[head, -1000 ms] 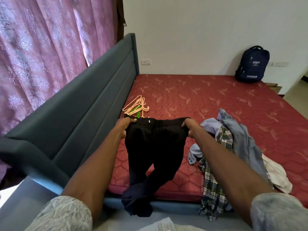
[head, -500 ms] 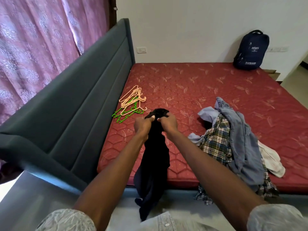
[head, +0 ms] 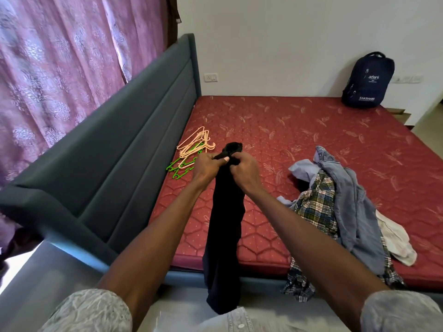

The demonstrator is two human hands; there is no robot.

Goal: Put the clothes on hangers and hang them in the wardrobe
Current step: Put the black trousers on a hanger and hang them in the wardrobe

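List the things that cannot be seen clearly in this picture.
- Wardrobe: outside the head view.
- Black trousers: the waistband is hidden by the left hand and right hand; the folded legs overlap.
- Clothes pile: garments cover each other, count unclear.
- Hangers: tangled, partly behind the left hand, count unclear.

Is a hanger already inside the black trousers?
No: the hangers lie on the mattress, while both hands grip the black trousers.

red mattress [head: 299, 144] | hangers [head: 191, 152] | clothes pile [head: 340, 202] | backpack [head: 368, 80]
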